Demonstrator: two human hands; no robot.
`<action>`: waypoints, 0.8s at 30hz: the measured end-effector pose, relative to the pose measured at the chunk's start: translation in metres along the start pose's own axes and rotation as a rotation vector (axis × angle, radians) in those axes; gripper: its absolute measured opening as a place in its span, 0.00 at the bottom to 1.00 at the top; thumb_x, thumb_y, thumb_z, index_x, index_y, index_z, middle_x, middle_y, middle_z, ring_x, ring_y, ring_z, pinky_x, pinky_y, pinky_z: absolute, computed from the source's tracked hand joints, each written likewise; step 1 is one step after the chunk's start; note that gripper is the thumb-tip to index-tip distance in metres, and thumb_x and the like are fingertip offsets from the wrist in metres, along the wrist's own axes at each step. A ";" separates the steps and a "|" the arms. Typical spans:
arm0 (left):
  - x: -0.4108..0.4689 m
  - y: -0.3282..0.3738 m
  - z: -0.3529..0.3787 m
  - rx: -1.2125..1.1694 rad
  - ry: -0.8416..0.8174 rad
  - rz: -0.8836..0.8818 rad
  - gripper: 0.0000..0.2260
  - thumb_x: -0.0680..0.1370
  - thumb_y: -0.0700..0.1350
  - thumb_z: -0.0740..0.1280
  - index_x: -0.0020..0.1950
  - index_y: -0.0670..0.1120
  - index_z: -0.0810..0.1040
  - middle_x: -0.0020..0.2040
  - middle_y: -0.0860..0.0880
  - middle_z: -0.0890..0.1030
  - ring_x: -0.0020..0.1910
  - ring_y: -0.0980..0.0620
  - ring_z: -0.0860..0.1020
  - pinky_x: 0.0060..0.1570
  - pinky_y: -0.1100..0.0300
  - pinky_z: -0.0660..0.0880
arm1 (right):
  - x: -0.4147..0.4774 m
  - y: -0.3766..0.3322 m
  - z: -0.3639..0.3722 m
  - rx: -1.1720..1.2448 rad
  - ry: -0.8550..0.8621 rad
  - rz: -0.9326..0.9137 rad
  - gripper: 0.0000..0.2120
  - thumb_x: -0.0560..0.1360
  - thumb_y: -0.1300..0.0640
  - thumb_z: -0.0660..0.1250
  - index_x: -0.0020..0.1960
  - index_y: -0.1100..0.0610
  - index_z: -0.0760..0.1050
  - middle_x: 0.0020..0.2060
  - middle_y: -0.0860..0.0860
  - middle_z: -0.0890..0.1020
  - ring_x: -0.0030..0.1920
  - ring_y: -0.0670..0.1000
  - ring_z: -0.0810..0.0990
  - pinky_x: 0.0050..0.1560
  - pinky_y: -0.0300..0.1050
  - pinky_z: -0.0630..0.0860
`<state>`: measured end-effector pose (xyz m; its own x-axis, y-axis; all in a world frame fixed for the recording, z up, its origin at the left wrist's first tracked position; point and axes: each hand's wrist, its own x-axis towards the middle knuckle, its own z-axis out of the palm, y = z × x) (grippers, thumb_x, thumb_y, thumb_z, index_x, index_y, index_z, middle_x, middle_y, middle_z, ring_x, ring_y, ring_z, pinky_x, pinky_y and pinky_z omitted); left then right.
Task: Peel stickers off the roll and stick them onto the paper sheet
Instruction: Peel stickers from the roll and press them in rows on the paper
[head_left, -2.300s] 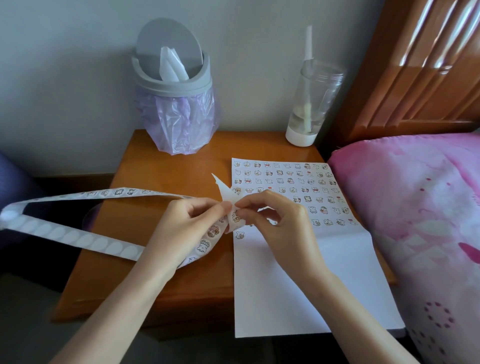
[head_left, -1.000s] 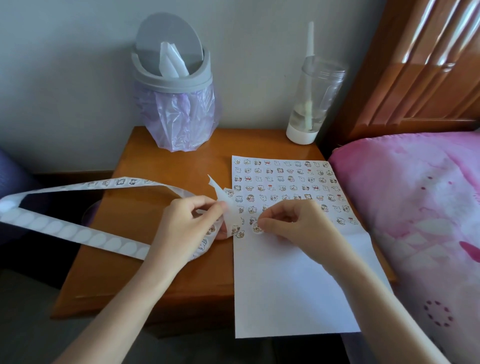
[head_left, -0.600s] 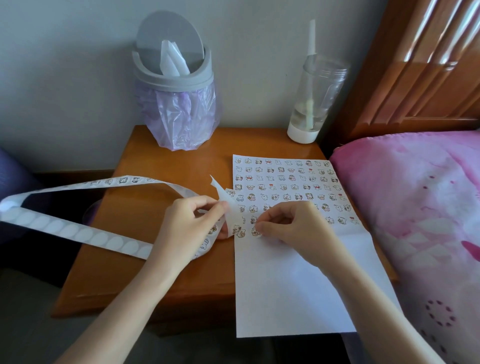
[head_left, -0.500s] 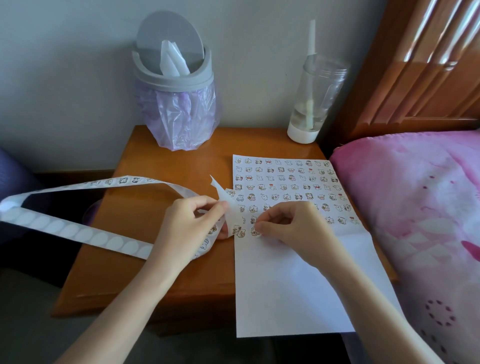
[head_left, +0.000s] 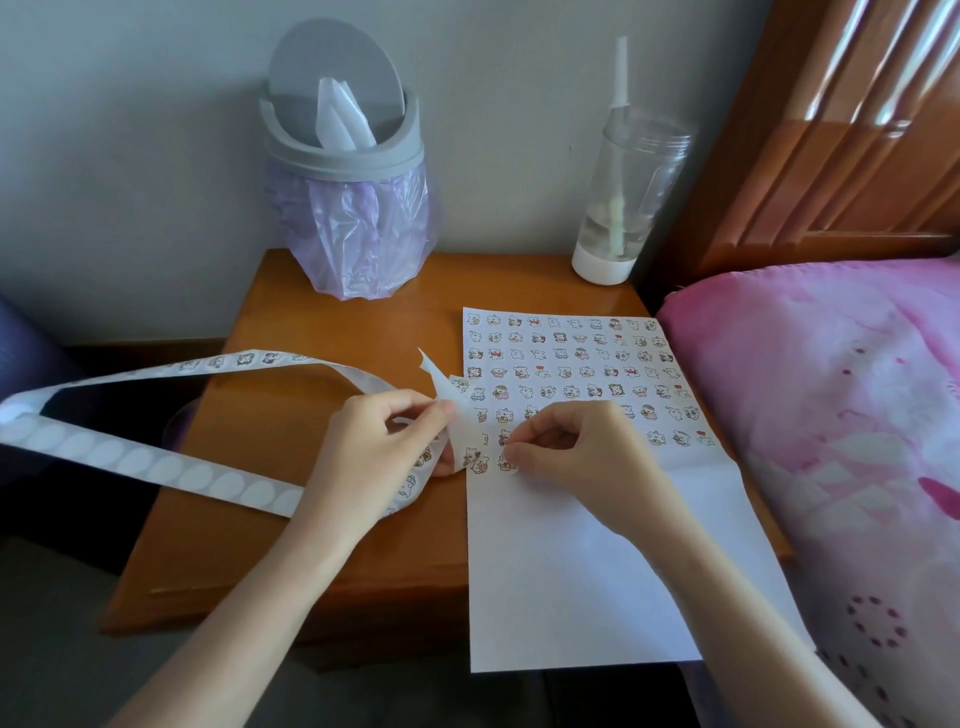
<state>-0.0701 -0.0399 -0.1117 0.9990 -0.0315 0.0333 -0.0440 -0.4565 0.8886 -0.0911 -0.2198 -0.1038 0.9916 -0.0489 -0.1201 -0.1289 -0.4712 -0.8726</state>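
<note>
The small cartoon sticker (head_left: 506, 464) lay in the lowest, barely started row on the white paper sheet (head_left: 571, 597), near the sheet's left edge. It sat directly under the fingertips of the right hand (head_left: 576, 457), whose curled thumb and forefinger were pinched on it against the paper; whether it was fully stuck down could not be told. Beyond that hand's knuckles the rows were already filled, while the started row ran bare to the hand's right, so the next free spot probably lay rightward along the row. The next sticker to peel lay the other way, on the long white backing strip (head_left: 156, 467) that the left hand (head_left: 374, 452) gripped at a fold between thumb and fingers, just beside the right hand at the sheet's left edge. From that grip the strip's long axis ran leftward, away from both hands, as a loop: the far branch still carried printed stickers and the near branch showed only blank circles. The right hand, being nearer the sheet, would likely need only a short reach left and back. Everything rested on an orange-brown wooden surface (head_left: 311, 322). A grey swing-lid bin with a lilac bag (head_left: 345, 156) stood beyond the left hand, a clear plastic bottle with a white base (head_left: 623, 197) beyond the right, and a pink bed cover (head_left: 831, 415) lay to the right.
</note>
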 end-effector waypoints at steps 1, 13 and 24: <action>0.000 0.000 0.000 0.001 -0.002 -0.002 0.10 0.76 0.51 0.66 0.52 0.47 0.82 0.44 0.55 0.82 0.45 0.59 0.79 0.40 0.68 0.77 | 0.000 0.001 0.001 -0.003 0.002 -0.005 0.04 0.68 0.60 0.74 0.36 0.53 0.82 0.32 0.52 0.84 0.32 0.45 0.76 0.37 0.45 0.72; 0.000 -0.001 0.002 0.033 -0.033 -0.014 0.09 0.76 0.51 0.66 0.50 0.48 0.82 0.45 0.55 0.82 0.46 0.57 0.80 0.40 0.68 0.76 | 0.000 0.005 0.004 -0.107 0.043 -0.073 0.04 0.68 0.58 0.73 0.38 0.50 0.80 0.30 0.44 0.78 0.28 0.41 0.70 0.34 0.41 0.68; -0.002 0.000 0.003 0.047 -0.048 0.004 0.06 0.76 0.50 0.67 0.43 0.52 0.82 0.39 0.60 0.81 0.39 0.65 0.80 0.33 0.74 0.75 | 0.001 0.004 0.000 -0.174 0.066 -0.070 0.13 0.64 0.48 0.77 0.41 0.50 0.76 0.30 0.45 0.70 0.30 0.44 0.66 0.33 0.41 0.63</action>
<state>-0.0716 -0.0424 -0.1129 0.9971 -0.0750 0.0136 -0.0493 -0.4977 0.8659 -0.0903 -0.2217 -0.1078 0.9975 -0.0661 -0.0256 -0.0612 -0.6204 -0.7819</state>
